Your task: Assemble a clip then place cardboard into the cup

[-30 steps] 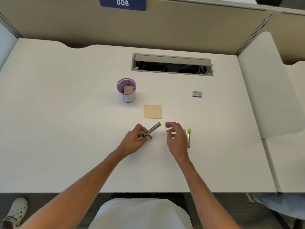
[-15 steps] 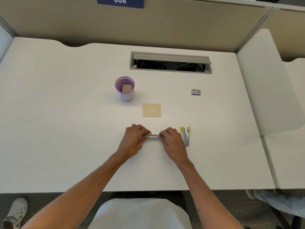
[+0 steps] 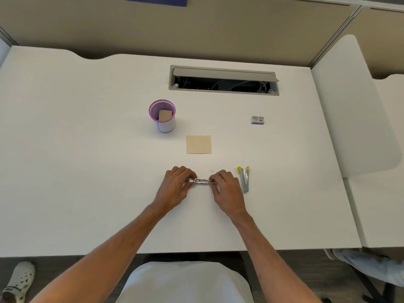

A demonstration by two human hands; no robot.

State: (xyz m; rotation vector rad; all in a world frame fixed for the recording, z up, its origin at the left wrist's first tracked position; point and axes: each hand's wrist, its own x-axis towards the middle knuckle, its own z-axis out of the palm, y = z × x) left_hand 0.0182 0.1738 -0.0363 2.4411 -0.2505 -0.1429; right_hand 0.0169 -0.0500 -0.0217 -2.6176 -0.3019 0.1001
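A small metal stapler [image 3: 202,181] lies level between both hands near the middle of the white desk [image 3: 87,171]. My left hand [image 3: 176,186] grips its left end with curled fingers. Its right end, showing a bit of yellow, is pinched by my right hand [image 3: 227,189]. A second part of a stapler [image 3: 244,178], silver with yellow tips, lies on the desk just right of my right hand. A tiny white bit [image 3: 211,170] lies just beyond my right hand's fingers.
A tan square of paper [image 3: 198,144] lies beyond the hands. Behind it stands a purple mesh cup [image 3: 162,115] with a tan pad inside. A small staple box [image 3: 258,119] sits at the right. A cable slot [image 3: 223,80] opens at the desk's back.
A second ago only my left hand held the stapler, tilted, with my right hand open beside it. My right hand has since taken its right end, and the stapler lies level.
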